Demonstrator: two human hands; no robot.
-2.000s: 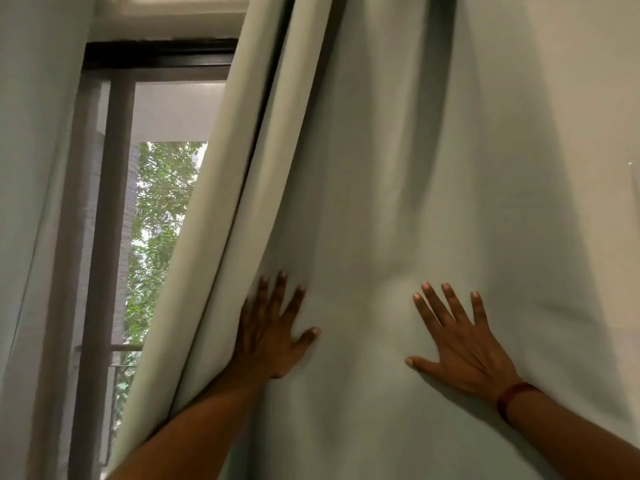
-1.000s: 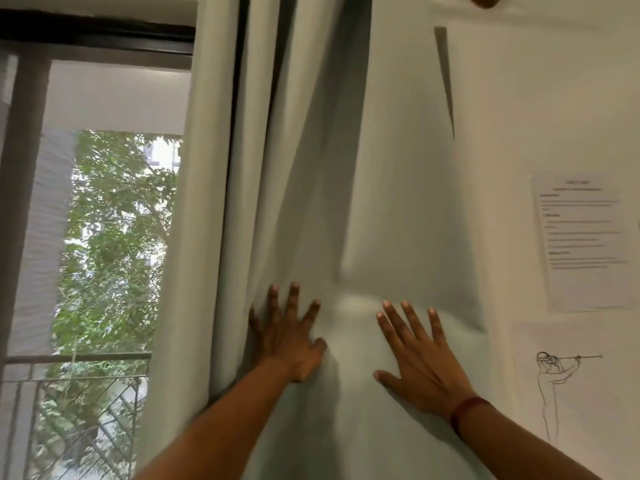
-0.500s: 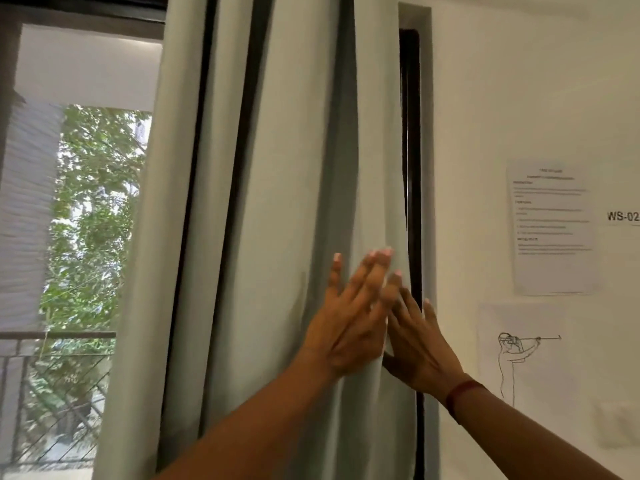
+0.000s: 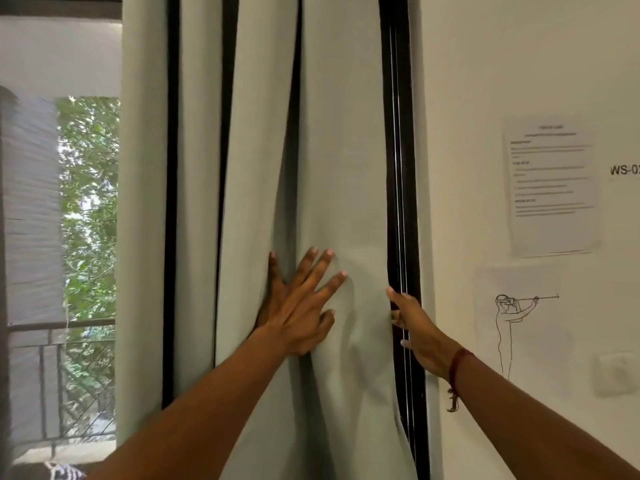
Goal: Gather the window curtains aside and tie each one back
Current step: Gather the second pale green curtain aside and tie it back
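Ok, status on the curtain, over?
Left hand flat on curtain, fingers spread. Right hand at its edge by the frame, grip unclear. Curtain bunched, not tied. Nothing in the way.

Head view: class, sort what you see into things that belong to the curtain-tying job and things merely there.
Job: curtain; left hand pressing flat on it; right hand gripping its edge.
Merely there: printed sheet; line drawing; wall switch; balcony railing.
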